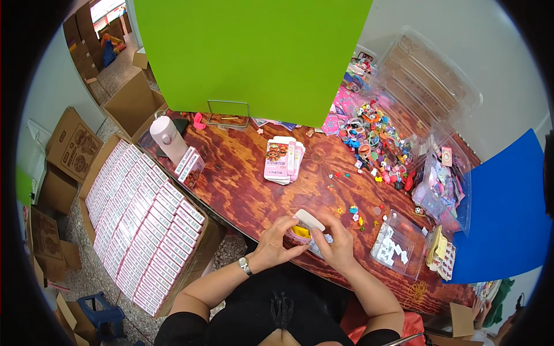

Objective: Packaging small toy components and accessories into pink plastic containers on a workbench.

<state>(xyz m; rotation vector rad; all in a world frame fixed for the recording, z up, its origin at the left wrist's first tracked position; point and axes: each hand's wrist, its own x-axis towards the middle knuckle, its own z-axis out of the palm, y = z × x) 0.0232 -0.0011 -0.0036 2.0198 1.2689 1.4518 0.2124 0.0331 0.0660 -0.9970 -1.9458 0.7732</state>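
A small pink box (298,233) with yellow contents showing at its top is between my hands at the table's near edge. My left hand (276,241) closes round its left side, thumb across the front. My right hand (336,242) grips it from the right, fingers at the raised white flap (310,219). What exactly the yellow content is, I cannot make out. Beyond my hands lies a stack of flat pink-and-white printed cartons (279,164). Small coloured charms (354,210) are scattered to the right of my hands.
Left of the table stands a large carton (196,245) packed with rows of pink-and-white boxes. A pink bottle (167,138) stands at the left edge. On the right are a heap of trinkets (378,144), a clear tray (412,268) with white pieces, and rubber bands (416,293).
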